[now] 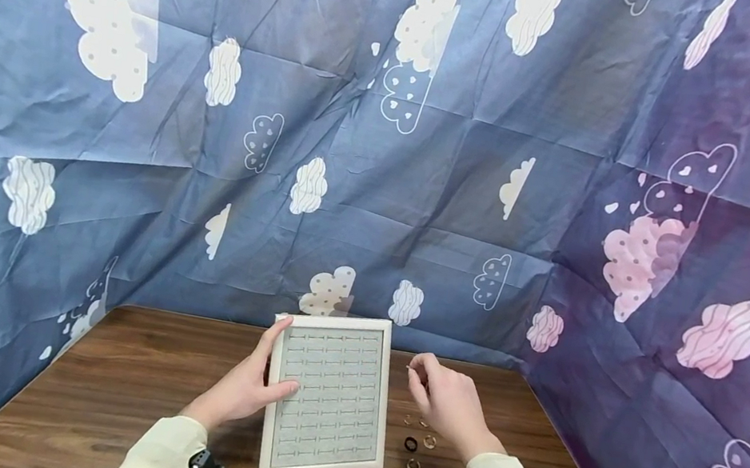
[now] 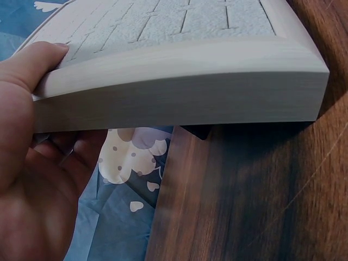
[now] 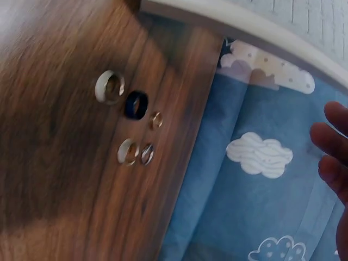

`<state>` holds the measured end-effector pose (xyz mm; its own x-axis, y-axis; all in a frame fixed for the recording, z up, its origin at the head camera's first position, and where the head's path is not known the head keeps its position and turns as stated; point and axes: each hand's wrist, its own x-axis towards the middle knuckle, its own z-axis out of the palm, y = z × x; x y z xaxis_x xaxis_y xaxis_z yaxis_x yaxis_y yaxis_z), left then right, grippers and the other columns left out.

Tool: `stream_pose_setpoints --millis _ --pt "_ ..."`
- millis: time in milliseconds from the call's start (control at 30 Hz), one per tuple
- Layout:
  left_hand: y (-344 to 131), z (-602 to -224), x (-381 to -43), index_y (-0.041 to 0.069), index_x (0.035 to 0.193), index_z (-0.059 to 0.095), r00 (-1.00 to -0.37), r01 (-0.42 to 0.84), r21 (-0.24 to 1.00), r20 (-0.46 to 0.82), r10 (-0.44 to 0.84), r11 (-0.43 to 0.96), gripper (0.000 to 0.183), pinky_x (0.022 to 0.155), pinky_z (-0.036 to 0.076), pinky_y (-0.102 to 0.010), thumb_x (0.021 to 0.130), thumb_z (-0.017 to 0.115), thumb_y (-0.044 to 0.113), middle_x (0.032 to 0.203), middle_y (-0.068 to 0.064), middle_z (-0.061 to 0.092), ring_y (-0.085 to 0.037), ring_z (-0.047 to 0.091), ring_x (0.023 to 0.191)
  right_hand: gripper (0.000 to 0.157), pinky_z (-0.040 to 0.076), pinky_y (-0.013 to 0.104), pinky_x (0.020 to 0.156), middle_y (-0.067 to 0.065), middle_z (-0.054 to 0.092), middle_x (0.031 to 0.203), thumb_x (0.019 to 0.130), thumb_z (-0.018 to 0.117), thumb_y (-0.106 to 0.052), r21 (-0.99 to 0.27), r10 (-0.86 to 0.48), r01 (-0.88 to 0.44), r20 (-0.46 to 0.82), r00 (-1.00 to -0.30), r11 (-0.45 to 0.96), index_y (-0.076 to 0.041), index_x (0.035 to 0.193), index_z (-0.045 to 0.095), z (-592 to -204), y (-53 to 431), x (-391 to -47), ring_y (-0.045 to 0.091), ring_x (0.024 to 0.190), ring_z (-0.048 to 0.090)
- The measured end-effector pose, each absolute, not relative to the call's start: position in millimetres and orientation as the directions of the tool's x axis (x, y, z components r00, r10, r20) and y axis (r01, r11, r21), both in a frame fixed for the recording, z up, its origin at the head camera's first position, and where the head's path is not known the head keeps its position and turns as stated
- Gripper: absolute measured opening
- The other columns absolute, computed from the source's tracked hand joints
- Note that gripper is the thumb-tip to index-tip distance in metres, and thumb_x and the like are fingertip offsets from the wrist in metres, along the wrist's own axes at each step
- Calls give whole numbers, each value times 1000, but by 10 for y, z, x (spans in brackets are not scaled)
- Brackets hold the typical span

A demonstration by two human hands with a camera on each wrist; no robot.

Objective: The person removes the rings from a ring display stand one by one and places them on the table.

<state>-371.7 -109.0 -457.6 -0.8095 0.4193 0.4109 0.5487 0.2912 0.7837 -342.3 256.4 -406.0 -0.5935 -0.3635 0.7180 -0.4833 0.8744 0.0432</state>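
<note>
A white-framed ring display tray (image 1: 328,397) with a pale slotted pad stands tilted up on the table. My left hand (image 1: 245,391) grips its left side, with the thumb (image 2: 51,51) over the front of the frame and the other fingers partly hidden behind. To the right of the tray, my right hand (image 1: 450,403) is raised over the table, thumb and forefinger tips together at a tiny shiny thing (image 1: 409,367). Its shape is too small to make out. Below this hand lie several rings, among them a black ring (image 3: 136,105) and a wide silvery ring (image 3: 109,87).
The brown wooden table (image 1: 127,383) reaches back to a blue cloth backdrop (image 1: 237,230) printed with clouds, which also closes off the right side. A small gold ring (image 3: 156,120), a pale ring (image 3: 128,151) and a thin ring (image 3: 147,154) lie close together near the table's edge.
</note>
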Motion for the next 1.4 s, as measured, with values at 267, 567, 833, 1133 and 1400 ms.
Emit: stream_pose_setpoints --millis 267,567,833,1133,1400 --pt "-1085 -4584 -3722 35 173 2 -814 544 781 402 420 305 106 90 61 -32 101 79 19 150 -20 64 -23 77 110 12 40 25 55 -16 54 67 94 77 -15 -3 -309 -423 676 -668 906 -18 98 66 -4203 2796 -3374 -1 57 43" --pt "-1092 -4586 -3726 32 173 0 -811 546 781 404 423 303 107 91 61 -34 101 78 17 149 -21 63 -27 77 113 12 39 25 56 -17 52 67 95 76 -14 -44 -290 -398 613 -735 916 -20 96 65 -4323 2960 -3317 -2 58 42" --pt "-1085 -4608 -3711 31 173 2 -827 532 780 394 402 330 107 92 61 -38 100 79 16 148 -19 64 -25 76 113 9 39 24 58 -21 54 70 98 73 -17 -124 -298 -402 485 -822 907 -21 96 64 -4559 3124 -3250 -6 60 43" --pt "-1091 -4595 -3708 32 173 1 -824 526 789 382 418 318 108 93 60 -35 100 79 16 150 -19 63 -25 76 114 16 38 23 57 -22 51 70 96 74 -15 -131 -314 -414 462 -829 901 -24 95 62 -4737 3190 -3193 -6 61 42" --pt "-1086 -4559 -3726 33 172 1 -823 529 790 388 416 311 107 92 60 -35 100 78 15 150 -20 63 -26 76 114 10 39 25 58 -20 54 73 98 73 -20 -160 -319 -389 339 -885 907 -23 98 64 -4849 3237 -3176 -4 64 44"
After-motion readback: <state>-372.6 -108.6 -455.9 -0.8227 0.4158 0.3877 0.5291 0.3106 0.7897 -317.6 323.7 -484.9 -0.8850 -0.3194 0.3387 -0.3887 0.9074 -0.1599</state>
